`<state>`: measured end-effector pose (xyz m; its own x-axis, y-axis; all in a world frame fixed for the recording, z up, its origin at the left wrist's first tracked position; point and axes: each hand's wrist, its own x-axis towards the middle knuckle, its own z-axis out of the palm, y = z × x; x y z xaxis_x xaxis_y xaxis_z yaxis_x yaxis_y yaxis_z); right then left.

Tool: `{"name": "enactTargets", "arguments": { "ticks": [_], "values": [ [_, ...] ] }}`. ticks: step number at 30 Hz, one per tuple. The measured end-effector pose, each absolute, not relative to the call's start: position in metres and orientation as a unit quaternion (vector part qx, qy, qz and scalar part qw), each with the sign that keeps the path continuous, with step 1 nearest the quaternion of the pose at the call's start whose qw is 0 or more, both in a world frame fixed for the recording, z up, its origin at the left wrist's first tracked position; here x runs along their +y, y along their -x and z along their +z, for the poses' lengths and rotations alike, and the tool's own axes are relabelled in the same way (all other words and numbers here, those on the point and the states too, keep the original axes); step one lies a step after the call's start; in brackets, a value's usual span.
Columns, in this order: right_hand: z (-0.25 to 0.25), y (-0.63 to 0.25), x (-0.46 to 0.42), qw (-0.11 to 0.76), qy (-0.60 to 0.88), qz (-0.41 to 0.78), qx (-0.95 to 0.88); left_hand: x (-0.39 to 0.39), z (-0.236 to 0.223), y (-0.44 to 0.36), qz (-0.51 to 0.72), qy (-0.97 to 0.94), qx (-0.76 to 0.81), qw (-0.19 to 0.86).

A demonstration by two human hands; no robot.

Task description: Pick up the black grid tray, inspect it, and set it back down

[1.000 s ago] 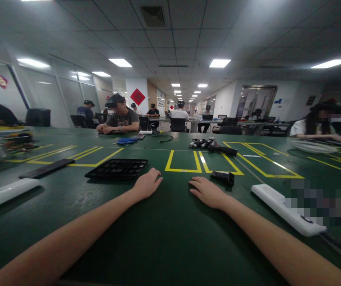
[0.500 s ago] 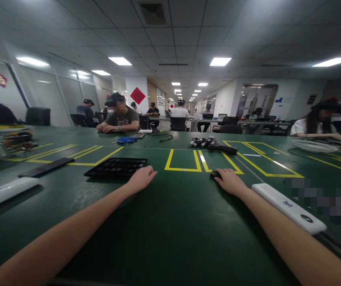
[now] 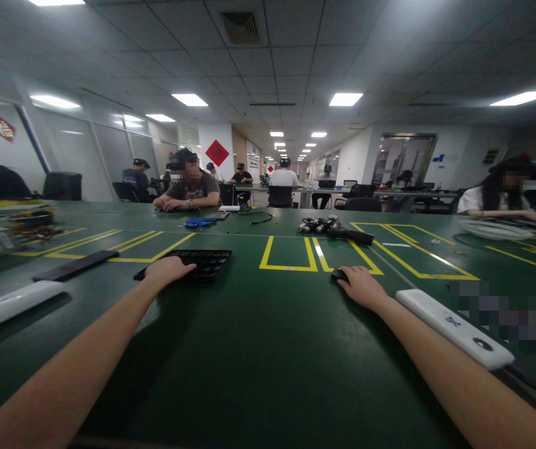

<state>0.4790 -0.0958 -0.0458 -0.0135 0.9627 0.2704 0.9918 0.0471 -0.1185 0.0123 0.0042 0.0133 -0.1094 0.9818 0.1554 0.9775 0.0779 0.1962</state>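
Note:
My left hand (image 3: pixel 169 269) is over the left part of a flat black tray (image 3: pixel 211 265) with a grid of small compartments. Its thumb side points right. The other fingers are mostly hidden behind the hand, so I cannot tell whether they touch the tray or hold something. On the green table, my right hand (image 3: pixel 359 284) rests palm down with its fingers closed over a small dark object (image 3: pixel 340 275). Most of that object is under the fingers, and its kind does not show. Yellow tape outlines (image 3: pixel 291 269) lie just beyond and between the hands.
A white power strip (image 3: pixel 455 327) lies beside my right forearm. At left are a white bar (image 3: pixel 19 305) and a long dark bar (image 3: pixel 75 265). Farther back lie black cables (image 3: pixel 319 224) and a blue item (image 3: pixel 201 222). Across the table sits a person (image 3: pixel 193 187).
My left hand has moved left, from beside the tray's right edge to over its left part. My right hand stays on the small dark object.

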Motion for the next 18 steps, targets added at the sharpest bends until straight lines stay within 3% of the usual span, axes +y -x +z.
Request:
{"name": "enactTargets", "arguments": {
  "ticks": [7,13,18],
  "values": [
    [-0.039,-0.462,-0.099,0.204,0.678,-0.004,-0.706,-0.005,0.012,-0.031,0.054,-0.668,0.742,-0.005],
    [-0.037,-0.406,-0.110,0.271,0.607,0.104,-0.740,-0.035,-0.003,-0.108,0.207,-0.772,0.600,0.010],
    [-0.054,-0.381,-0.117,0.422,0.428,0.270,-0.752,-0.073,-0.025,-0.161,0.287,-0.843,0.440,0.116]
  ]
}}
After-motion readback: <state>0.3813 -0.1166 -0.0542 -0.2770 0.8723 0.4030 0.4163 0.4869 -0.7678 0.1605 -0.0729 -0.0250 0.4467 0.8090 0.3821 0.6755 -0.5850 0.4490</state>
